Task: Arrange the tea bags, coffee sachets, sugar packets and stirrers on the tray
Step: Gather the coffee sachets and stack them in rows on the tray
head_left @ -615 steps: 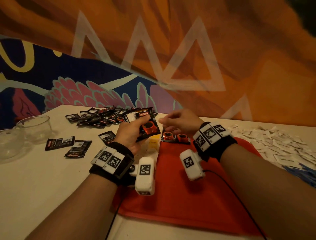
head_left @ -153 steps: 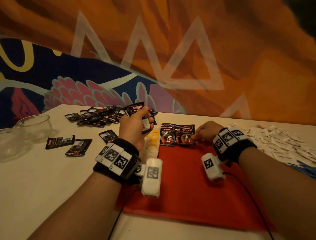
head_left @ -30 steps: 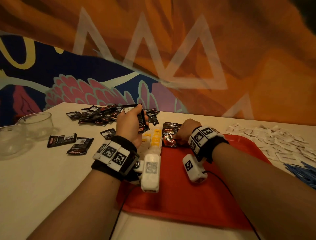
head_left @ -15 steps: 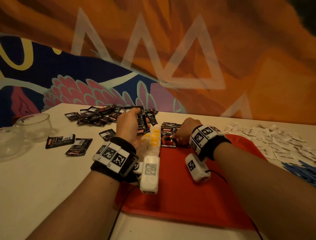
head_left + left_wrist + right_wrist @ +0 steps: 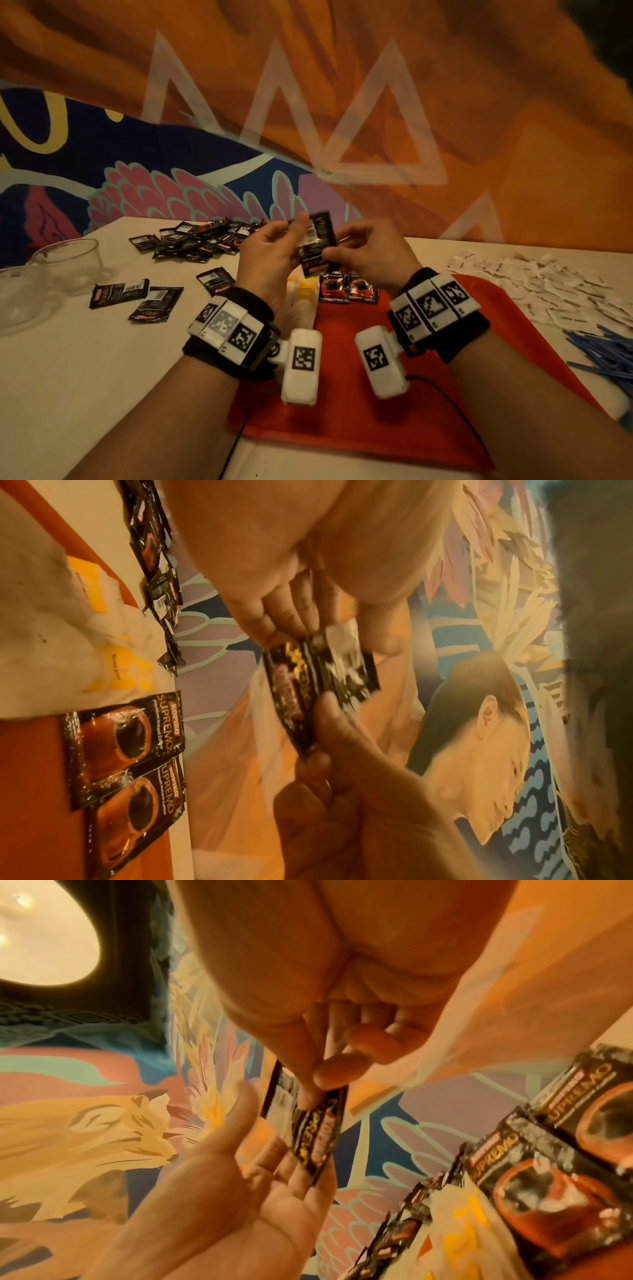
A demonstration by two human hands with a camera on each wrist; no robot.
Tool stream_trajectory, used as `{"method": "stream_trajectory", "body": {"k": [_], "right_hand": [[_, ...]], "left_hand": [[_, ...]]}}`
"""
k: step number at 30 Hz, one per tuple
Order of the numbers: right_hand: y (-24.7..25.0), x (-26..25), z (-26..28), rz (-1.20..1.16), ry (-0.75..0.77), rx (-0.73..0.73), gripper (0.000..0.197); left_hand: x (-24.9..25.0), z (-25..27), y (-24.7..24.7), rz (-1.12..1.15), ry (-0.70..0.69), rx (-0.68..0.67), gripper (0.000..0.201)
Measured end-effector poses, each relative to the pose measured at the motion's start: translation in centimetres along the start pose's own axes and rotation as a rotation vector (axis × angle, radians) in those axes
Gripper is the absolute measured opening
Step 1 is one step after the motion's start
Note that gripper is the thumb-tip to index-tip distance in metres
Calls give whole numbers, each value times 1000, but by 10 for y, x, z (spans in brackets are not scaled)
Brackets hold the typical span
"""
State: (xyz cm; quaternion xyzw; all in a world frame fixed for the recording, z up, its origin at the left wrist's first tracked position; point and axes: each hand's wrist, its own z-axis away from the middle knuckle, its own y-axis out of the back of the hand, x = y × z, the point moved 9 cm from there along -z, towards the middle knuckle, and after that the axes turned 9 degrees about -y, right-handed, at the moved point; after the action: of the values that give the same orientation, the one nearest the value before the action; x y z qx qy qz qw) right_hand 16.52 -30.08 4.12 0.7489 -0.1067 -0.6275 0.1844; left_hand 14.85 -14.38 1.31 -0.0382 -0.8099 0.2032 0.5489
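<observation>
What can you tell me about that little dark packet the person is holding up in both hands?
The coffee sachet is a small, flat, glossy black packet with red and gold lettering on one face and white print on the other. It looks like foil or plastic film and appears sealed. It is held upright in the air above the far end of the red tray, touching nothing but fingers: the left hand grips its upper part, while the right hand pinches its lower edge.
</observation>
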Motion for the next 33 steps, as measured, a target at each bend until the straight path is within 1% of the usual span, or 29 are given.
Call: {"method": "stream_trajectory", "body": {"k": [2, 4, 5, 6, 8, 9, 10, 12, 13, 15, 16, 18, 19, 22, 24, 28, 30, 33], "right_hand": [[17, -3, 3, -2, 86, 108, 16], [28, -8, 9, -1, 179, 187, 18], [30, -11, 13, -7, 216, 201, 21], [29, -14, 17, -6, 253, 204, 25], [23, -22, 25, 32, 324, 179, 33], [21, -25, 28, 52, 348, 161, 36], [20, -26, 30, 54, 356, 146, 39], [24, -22, 28, -17, 319, 136, 41], [29, -18, 26, -80, 280, 149, 38], [37, -5, 21, -159, 167, 171, 22], [36, 1, 19, -153, 107, 144, 19], [26, 10, 18, -90, 30, 56, 22], [23, 12, 18, -47, 23, 48, 20], [21, 10, 20, 71, 50, 108, 9], [18, 9, 19, 73, 45, 103, 9], [14, 9, 18, 47, 25, 83, 13], [13, 8, 17, 65, 32, 86, 13], [13, 9, 15, 99, 33, 110, 11]], "left_hand": [[-2, -1, 2, -5, 46, 15, 58], [-12, 0, 3, -18, 170, 6, 66], [-17, 4, -1, -23, 240, -43, 66], [-21, 8, -8, -33, 287, -121, 64], [-21, 14, -21, -48, 294, -258, 45], [-18, 14, -24, -31, 269, -280, 33], [-15, 13, -24, 3, 242, -266, 25], [-12, 8, -19, 65, 194, -204, 17], [-10, 5, -15, 77, 171, -170, 14], [-8, 2, -9, 81, 132, -123, 10], [-6, 2, -8, 84, 111, -112, 9], [-2, 2, -9, 83, 72, -113, 8], [-1, 2, -10, 77, 59, -121, 8], [1, 3, -14, 57, 45, -158, 8], [1, 4, -16, 59, 43, -187, 12], [6, 5, -17, 57, 10, -209, 28], [7, 4, -15, 42, 1, -189, 25], [3, 3, -14, 54, 33, -176, 18]]}}
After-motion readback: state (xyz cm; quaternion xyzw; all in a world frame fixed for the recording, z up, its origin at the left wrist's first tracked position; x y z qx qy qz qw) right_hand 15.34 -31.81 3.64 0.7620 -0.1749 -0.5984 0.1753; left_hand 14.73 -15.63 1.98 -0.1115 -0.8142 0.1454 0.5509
